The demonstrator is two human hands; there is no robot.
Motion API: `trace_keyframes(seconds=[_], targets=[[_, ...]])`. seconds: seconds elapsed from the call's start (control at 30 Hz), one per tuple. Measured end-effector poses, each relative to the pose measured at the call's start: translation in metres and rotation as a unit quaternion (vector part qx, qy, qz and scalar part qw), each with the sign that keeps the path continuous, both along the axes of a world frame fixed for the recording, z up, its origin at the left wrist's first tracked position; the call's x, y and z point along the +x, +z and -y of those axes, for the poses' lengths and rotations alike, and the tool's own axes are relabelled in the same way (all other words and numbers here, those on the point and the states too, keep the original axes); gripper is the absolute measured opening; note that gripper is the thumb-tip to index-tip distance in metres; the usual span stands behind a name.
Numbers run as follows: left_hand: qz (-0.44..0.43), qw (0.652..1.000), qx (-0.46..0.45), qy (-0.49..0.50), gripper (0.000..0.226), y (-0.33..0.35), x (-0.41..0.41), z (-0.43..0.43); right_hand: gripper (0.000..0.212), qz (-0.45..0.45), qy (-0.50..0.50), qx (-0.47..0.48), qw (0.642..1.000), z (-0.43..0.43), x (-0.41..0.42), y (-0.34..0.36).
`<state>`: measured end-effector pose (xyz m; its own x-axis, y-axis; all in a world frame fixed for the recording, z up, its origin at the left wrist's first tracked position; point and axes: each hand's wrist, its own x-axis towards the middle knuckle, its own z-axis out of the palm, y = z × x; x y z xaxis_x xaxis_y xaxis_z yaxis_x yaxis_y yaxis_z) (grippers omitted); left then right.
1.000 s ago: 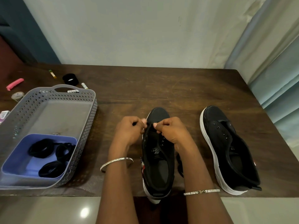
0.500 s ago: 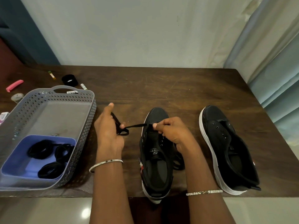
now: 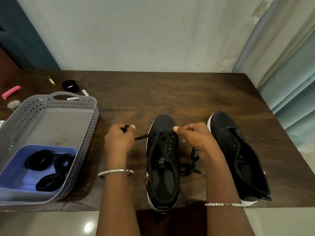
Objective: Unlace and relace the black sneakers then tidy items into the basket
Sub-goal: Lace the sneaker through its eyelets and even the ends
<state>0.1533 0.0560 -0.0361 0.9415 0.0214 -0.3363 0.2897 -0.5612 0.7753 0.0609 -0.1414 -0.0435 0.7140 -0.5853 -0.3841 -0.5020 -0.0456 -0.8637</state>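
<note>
Two black sneakers with white soles stand on the dark wooden table, toes pointing away from me. The left sneaker sits between my hands with a black lace threaded across its front eyelets. My left hand pinches one end of that lace to the left of the toe. My right hand is closed on the other part of the lace at the shoe's right side, and loose lace lies coiled below it. The right sneaker has bare eyelets and no lace.
A grey perforated basket stands at the left, holding a blue tray with black coiled bands. Behind it lie a black round lid, small tubes, a pink clip and a tape roll. Curtains hang at the right.
My left hand drew the lace end out leftward, then came back a little toward the shoe. My right hand moved from the eyelets to the shoe's right side, pulling the lace across.
</note>
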Motion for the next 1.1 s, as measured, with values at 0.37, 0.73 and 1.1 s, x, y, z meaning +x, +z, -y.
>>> trace_keyframes(seconds=[0.37,0.73,1.1], targets=[[0.179,0.953,0.037,-0.241,0.022,0.011,-0.010,0.031,0.019,0.078,0.029,-0.026,0.996,-0.008,0.007,0.000],[0.121,0.964,0.148,-0.183,0.010,0.015,-0.022,0.048,0.042,0.099,0.013,-0.004,0.995,-0.003,-0.001,0.013],[0.143,0.973,0.084,-0.161,0.014,0.017,-0.021,0.050,0.040,0.237,-0.034,-0.039,0.970,0.013,-0.013,0.024]])
